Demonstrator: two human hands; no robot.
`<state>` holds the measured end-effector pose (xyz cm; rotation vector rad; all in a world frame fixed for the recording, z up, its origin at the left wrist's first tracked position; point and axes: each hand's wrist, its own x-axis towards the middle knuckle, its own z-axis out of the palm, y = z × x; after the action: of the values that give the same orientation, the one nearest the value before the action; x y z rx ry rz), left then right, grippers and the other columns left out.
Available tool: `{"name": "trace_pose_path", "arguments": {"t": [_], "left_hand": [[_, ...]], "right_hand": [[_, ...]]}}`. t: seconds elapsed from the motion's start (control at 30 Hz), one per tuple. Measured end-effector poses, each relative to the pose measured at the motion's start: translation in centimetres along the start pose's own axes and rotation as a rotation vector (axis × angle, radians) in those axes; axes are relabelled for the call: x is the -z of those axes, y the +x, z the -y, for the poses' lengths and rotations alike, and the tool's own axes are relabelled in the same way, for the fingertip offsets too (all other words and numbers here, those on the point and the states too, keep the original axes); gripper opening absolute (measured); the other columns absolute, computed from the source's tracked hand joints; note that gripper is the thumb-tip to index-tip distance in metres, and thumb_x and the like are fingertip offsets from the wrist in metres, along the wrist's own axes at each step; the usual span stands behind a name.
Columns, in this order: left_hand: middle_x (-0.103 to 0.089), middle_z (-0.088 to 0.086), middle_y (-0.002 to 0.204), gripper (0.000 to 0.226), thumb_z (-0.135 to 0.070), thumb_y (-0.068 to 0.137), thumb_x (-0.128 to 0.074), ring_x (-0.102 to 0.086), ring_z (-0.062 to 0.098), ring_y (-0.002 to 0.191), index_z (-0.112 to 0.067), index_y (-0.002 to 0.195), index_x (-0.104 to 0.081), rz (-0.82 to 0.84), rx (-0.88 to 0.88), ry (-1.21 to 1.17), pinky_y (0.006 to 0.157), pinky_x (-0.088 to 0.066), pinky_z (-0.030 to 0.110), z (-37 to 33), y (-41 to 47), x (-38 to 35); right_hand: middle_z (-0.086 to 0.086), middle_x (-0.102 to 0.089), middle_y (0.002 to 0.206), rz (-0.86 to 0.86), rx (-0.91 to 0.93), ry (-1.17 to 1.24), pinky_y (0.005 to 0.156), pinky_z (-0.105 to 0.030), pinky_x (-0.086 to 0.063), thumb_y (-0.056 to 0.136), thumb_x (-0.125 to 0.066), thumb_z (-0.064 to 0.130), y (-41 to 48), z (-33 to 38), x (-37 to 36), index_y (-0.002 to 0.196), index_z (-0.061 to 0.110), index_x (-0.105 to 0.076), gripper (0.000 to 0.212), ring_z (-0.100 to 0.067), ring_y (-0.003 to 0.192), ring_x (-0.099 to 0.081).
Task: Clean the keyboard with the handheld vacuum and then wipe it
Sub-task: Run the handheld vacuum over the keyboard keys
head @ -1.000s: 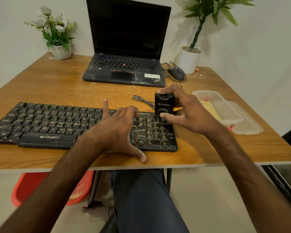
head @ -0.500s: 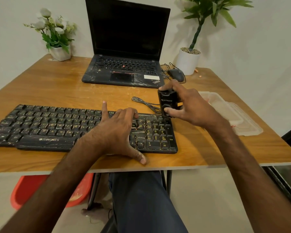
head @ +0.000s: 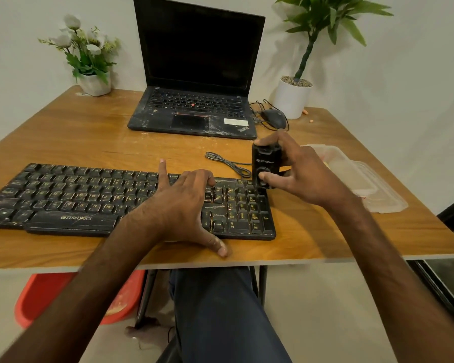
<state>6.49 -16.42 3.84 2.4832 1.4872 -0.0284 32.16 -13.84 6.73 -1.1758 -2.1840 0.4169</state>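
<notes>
— Black handheld vacuum has climbed up the number pad; my right hand grips it, fingers curled round, at the keyboard's one-o'clock corner.
— And your left hand?
— Fingers spread flat, pinning the keyboard to the bench. I judge that column done; the keys toward nine o'clock remain, then wiping.

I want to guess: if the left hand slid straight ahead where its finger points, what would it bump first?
Probably the laptop; only bare table lies between, though depth is hard to judge.
</notes>
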Motion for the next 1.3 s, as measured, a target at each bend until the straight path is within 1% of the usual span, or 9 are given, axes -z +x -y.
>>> {"name": "trace_pose_path", "arguments": {"t": [0.13,0.33,0.43,0.5,0.57,0.67,0.83,1.0,1.3], "left_hand": [[-0.029,0.000,0.155,0.131,-0.092,0.045,-0.065,-0.020,0.017,0.149,-0.021,0.143,-0.014,-0.002,0.001,0.016,0.112,0.021,0.066,-0.1,0.0,0.1],[-0.030,0.000,0.154,0.131,-0.093,0.044,-0.064,-0.021,0.017,0.149,-0.021,0.141,-0.014,-0.007,0.004,0.015,0.113,0.020,0.067,0.0,0.1,0.0],[-0.029,-0.001,0.154,0.129,-0.093,0.044,-0.064,-0.020,0.017,0.149,-0.023,0.140,-0.014,-0.006,-0.001,0.005,0.113,0.020,0.067,0.1,0.1,-0.1],[-0.028,-0.001,0.155,0.130,-0.092,0.045,-0.065,-0.019,0.017,0.149,-0.023,0.142,-0.013,0.005,0.003,-0.001,0.112,0.020,0.067,0.1,0.1,-0.1],[-0.027,-0.001,0.156,0.131,-0.092,0.046,-0.065,-0.018,0.017,0.150,-0.022,0.143,-0.013,0.006,0.001,0.005,0.113,0.020,0.067,0.1,0.2,-0.1],[-0.028,-0.001,0.155,0.131,-0.093,0.045,-0.065,-0.018,0.016,0.150,-0.022,0.142,-0.014,0.001,0.001,-0.005,0.113,0.021,0.066,0.2,0.1,-0.2],[-0.027,-0.001,0.155,0.131,-0.093,0.046,-0.064,-0.018,0.017,0.149,-0.020,0.143,-0.015,0.007,-0.002,0.009,0.112,0.020,0.067,0.1,0.1,-0.1],[-0.026,0.000,0.156,0.133,-0.094,0.046,-0.061,-0.017,0.017,0.150,-0.020,0.144,-0.011,0.003,-0.007,0.036,0.112,0.020,0.068,0.0,0.0,-0.1],[-0.024,0.000,0.157,0.137,-0.095,0.045,-0.060,-0.016,0.017,0.150,-0.018,0.146,-0.009,0.008,-0.004,0.037,0.112,0.021,0.067,0.0,0.0,-0.1]], "right_hand": [[0.010,-0.057,0.121,0.014,0.068,0.118,0.077,-0.023,-0.058,0.086,-0.074,0.018,1.0,0.9,-1.6,0.132,0.024,-0.046,0.053,-0.008,0.105,-0.063],[0.002,-0.059,0.127,0.005,0.067,-0.045,0.083,-0.028,-0.057,0.087,-0.072,0.021,3.0,0.4,-1.9,0.132,0.027,-0.048,0.052,-0.010,0.108,-0.061],[0.009,-0.057,0.122,-0.113,0.021,0.134,0.082,-0.021,-0.056,0.086,-0.074,0.018,2.5,0.5,-2.0,0.131,0.026,-0.048,0.053,-0.004,0.108,-0.060],[0.014,-0.056,0.123,-0.150,-0.018,0.258,0.085,-0.028,-0.057,0.087,-0.073,0.017,2.1,0.7,-2.6,0.133,0.030,-0.048,0.054,-0.006,0.113,-0.058],[0.009,-0.056,0.128,-0.184,-0.104,0.454,0.082,-0.041,-0.059,0.089,-0.070,0.013,1.8,0.5,-3.3,0.134,0.033,-0.047,0.055,-0.015,0.117,-0.059],[-0.002,-0.057,0.126,-0.294,-0.297,0.788,0.069,-0.039,-0.060,0.093,-0.062,0.003,1.5,0.6,-3.9,0.137,0.032,-0.044,0.056,-0.020,0.112,-0.063],[-0.004,-0.061,0.120,-0.369,-0.346,0.903,0.062,-0.039,-0.059,0.087,-0.066,-0.006,0.9,0.1,-3.9,0.135,0.027,-0.047,0.061,-0.024,0.110,-0.065],[-0.005,-0.055,0.127,-0.348,-0.259,0.760,0.058,-0.032,-0.058,0.082,-0.072,-0.005,0.9,0.6,-4.0,0.134,0.026,-0.048,0.065,-0.020,0.110,-0.065],[0.008,-0.053,0.136,-0.190,-0.045,0.072,0.088,-0.031,-0.058,0.089,-0.069,0.013,0.1,1.5,-4.9,0.143,0.034,-0.039,0.065,-0.008,0.117,-0.056]]}}
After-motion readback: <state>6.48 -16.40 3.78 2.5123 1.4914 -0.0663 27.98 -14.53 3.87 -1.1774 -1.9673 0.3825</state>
